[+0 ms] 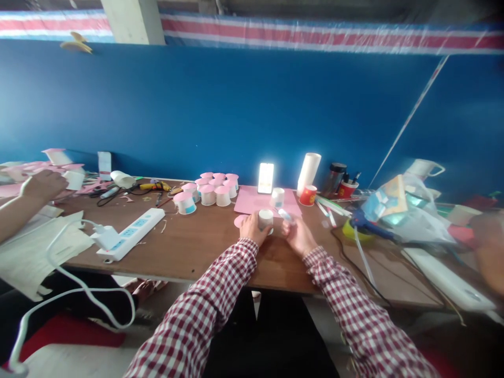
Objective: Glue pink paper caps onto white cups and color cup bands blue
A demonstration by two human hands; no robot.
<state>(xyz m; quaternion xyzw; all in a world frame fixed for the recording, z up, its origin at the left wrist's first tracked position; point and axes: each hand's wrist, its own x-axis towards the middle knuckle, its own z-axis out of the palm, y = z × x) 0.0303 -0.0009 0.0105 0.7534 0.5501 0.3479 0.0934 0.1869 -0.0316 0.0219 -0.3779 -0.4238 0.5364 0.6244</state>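
Observation:
My left hand [252,228] is closed around a small white paper cup [266,218] that stands on the brown table [189,244]. My right hand [298,233] is closed beside it, pinching a small bluish-white thing [285,214] that I cannot make out. Both arms wear red-and-white checked sleeves. A pink paper disc [239,220] lies just left of the cup. Behind it a pink sheet [254,202] carries another white cup [277,197]. A group of several white cups with pink tops [210,190] stands further left.
A lit phone [265,178] leans on the blue wall next to a white roll [308,171] and a red cup [307,195]. A white power strip [132,233] lies at left. Another person's hand [43,185] works at far left. A glue gun [364,220] and plastic bags [405,210] lie at right.

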